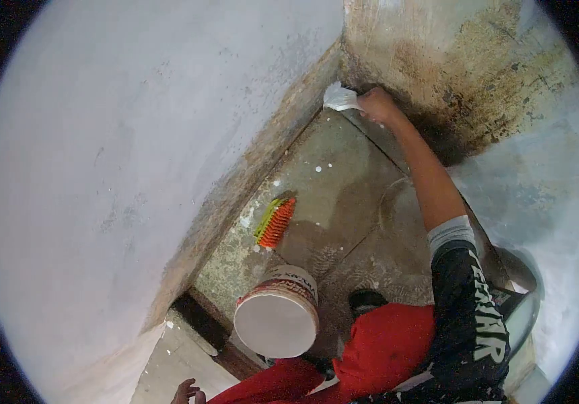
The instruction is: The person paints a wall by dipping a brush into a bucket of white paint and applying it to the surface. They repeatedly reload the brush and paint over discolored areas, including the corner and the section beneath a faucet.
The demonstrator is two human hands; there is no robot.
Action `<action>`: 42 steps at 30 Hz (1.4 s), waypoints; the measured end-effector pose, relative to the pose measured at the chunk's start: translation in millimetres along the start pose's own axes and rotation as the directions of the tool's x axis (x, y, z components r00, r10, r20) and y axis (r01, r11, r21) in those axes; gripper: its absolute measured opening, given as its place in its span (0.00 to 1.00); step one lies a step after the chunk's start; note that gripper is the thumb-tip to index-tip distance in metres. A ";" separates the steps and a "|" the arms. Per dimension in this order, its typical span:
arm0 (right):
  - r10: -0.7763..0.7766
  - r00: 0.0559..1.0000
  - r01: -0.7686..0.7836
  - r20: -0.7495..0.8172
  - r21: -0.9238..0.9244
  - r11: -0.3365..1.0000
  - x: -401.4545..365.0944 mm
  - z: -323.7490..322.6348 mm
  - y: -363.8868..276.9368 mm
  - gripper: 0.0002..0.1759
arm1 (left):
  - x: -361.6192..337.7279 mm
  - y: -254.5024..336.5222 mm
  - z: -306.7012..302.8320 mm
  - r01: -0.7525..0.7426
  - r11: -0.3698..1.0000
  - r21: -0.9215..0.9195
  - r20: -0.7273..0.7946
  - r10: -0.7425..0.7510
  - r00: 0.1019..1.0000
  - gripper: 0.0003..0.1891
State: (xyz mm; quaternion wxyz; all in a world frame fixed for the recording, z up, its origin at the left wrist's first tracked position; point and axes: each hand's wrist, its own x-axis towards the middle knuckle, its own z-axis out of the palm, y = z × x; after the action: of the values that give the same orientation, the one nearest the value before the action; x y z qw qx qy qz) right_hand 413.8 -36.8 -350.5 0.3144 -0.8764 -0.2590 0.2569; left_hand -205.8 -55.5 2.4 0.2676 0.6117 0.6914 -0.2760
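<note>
At the far end of the floor, my right hand (378, 106) is closed on a white object (341, 97), held low in the corner where the two walls meet. What the object is, I cannot make out; it may be a cloth or a bag. My left hand (187, 392) shows at the bottom edge, fingers apart and holding nothing. A brush (276, 222) with orange bristles and a yellow-green body lies on the floor beside the left wall. Nearer to me stands a white bucket (277, 326) with pale contents.
A pale wall (121, 148) rises on the left, and a wall with brown stains (484, 81) on the right. The tiled floor (330, 175) has damp patches and white spots. My red-clad legs are at the bottom. A curved, pale object (523, 320) stands right of my sleeve.
</note>
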 end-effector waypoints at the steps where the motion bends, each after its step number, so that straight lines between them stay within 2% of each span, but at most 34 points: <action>1: -0.027 0.999 0.028 -0.020 0.068 0.997 0.4 0.0 -0.2 0.19 | -2.9 5.1 0.1 0.014 1.000 -0.002 -0.009 -0.014 1.000 0.22; 3: -0.057 0.997 0.063 -0.052 0.116 0.991 -3.3 -4.2 5.1 0.19 | -2.9 2.1 -0.3 0.031 1.000 -0.006 -0.016 -0.031 0.999 0.22; 5: -0.086 0.993 0.099 -0.086 0.157 0.983 -23.0 -8.5 -1.5 0.19 | 3.0 -10.8 -0.4 -0.041 0.999 0.001 0.010 0.041 0.999 0.22; 7: 0.011 0.984 0.065 -0.178 0.414 0.908 -58.8 -13.4 -14.9 0.19 | -2.9 -0.1 0.3 0.005 1.000 -0.005 -0.016 -0.006 1.000 0.22; 8: 0.006 0.983 0.070 -0.182 0.405 0.912 -57.7 -14.2 -15.2 0.19 | -4.9 3.9 1.6 0.052 0.999 -0.004 -0.045 -0.052 0.998 0.22; 9: 0.031 0.986 0.028 -0.166 0.343 0.939 -56.6 -12.4 -14.1 0.20 | -2.1 -7.6 1.7 -0.027 0.999 -0.030 -0.025 0.026 0.999 0.23; 11: 0.054 0.986 -0.007 -0.157 0.283 0.959 -50.2 -9.7 -12.5 0.20 | -6.1 -0.5 -0.2 -0.030 0.999 -0.026 -0.024 0.029 0.999 0.23; 13: 0.038 0.996 -0.027 -0.087 0.121 0.992 -34.9 -12.4 -15.7 0.18 | -7.6 0.2 -0.3 -0.033 0.999 -0.023 -0.029 0.032 0.999 0.23; 17: -0.009 0.992 0.024 -0.126 0.116 0.993 -28.8 -17.3 -28.4 0.17 | -7.0 -8.8 -0.4 -0.105 0.994 0.021 -0.042 0.106 0.993 0.23; 19: -0.057 0.974 0.116 -0.221 0.263 0.958 -36.4 -30.7 -35.1 0.15 | -6.7 -10.4 1.2 -0.121 0.992 0.026 -0.050 0.122 0.991 0.23; 20: -0.059 0.973 0.118 -0.222 0.261 0.958 -39.5 -37.1 -34.1 0.15 | -7.1 -11.3 1.9 -0.109 0.994 0.013 -0.055 0.110 0.992 0.23; 21: -0.267 0.914 0.325 -0.306 0.154 0.933 -44.6 -44.8 -31.0 0.14 | -7.9 -12.0 1.9 -0.096 0.995 0.003 -0.058 0.096 0.994 0.22; 22: -0.465 0.808 0.509 -0.362 0.031 0.860 -50.0 -51.1 -29.2 0.14 | -10.1 -9.0 0.8 -0.097 0.995 0.004 -0.054 0.097 0.994 0.22; 23: -0.224 0.926 0.332 -0.305 0.370 0.868 -59.9 -56.9 -40.7 0.14 | -13.0 -2.6 0.0 -0.058 0.998 0.024 -0.067 0.060 0.996 0.22; 24: -0.226 0.925 0.332 -0.305 0.364 0.870 -71.0 -61.3 -51.9 0.14 | -14.4 0.9 0.4 -0.021 0.999 0.043 -0.082 0.024 0.996 0.22; 25: -0.137 0.963 0.254 -0.230 0.625 0.738 -81.1 -64.3 -61.2 0.14 | -13.2 -2.1 1.7 -0.024 0.999 0.041 -0.080 0.027 0.996 0.22; 26: -0.074 0.989 0.149 -0.130 0.828 0.540 -85.9 -66.1 -66.2 0.15 | -11.0 -7.6 3.1 -0.063 0.997 0.035 -0.087 0.066 0.994 0.22; 27: -0.075 0.988 0.151 -0.132 0.827 0.541 -80.6 -61.6 -63.3 0.15 | -10.1 -10.7 3.9 -0.102 0.994 0.031 -0.094 0.104 0.990 0.21; 30: -0.071 0.996 0.090 -0.059 0.808 0.583 -50.4 -27.6 -34.4 0.16 | -11.1 -9.4 3.5 -0.111 0.993 0.032 -0.099 0.114 0.989 0.21; 32: -0.101 0.994 0.047 0.031 0.726 0.687 -40.0 -12.5 -16.1 0.17 | -10.0 -13.4 4.9 -0.116 0.993 0.036 -0.104 0.119 0.987 0.20; 33: -0.104 0.994 0.050 0.029 0.727 0.685 -37.4 -8.0 -9.5 0.17 | -10.1 -14.9 5.4 -0.119 0.992 0.043 -0.105 0.123 0.987 0.20; 35: 0.038 0.998 -0.017 -0.040 0.431 0.902 -35.1 1.3 3.8 0.16 | -11.8 -11.7 3.5 -0.123 0.991 0.042 -0.094 0.127 0.987 0.20; 36: 0.037 0.998 -0.015 -0.041 0.434 0.901 -30.8 4.5 12.4 0.16 | -13.0 -9.4 2.7 -0.126 0.991 0.040 -0.079 0.129 0.988 0.20; 37: -0.132 0.991 0.134 -0.022 0.180 0.975 -17.7 7.4 29.7 0.16 | -15.5 -6.3 2.9 -0.127 0.991 0.039 -0.082 0.130 0.988 0.20; 38: -0.287 0.957 0.289 0.040 -0.082 0.954 -12.1 5.1 31.5 0.16 | -18.7 -2.6 3.5 -0.112 0.992 0.048 -0.096 0.117 0.989 0.20; 39: -0.290 0.956 0.293 0.038 -0.081 0.953 -4.2 5.8 29.7 0.16 | -20.8 -1.5 3.8 -0.097 0.994 0.057 -0.111 0.103 0.989 0.20; 41: -0.156 0.972 0.138 -0.176 -0.110 0.984 -4.7 7.2 1.4 0.15 | -17.2 -11.2 4.6 -0.118 0.992 0.055 -0.101 0.123 0.987 0.21; 42: -0.160 0.972 0.144 -0.174 -0.105 0.984 -11.0 1.1 -11.6 0.15 | -16.2 -15.2 4.4 -0.139 0.989 0.054 -0.087 0.143 0.986 0.21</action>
State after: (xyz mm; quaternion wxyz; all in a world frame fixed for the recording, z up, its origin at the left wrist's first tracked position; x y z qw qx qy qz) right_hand 401.7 -35.4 -340.1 0.3150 -0.8873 -0.3071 0.1386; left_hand -219.0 -71.5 11.6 0.2400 0.6774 0.6509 -0.2449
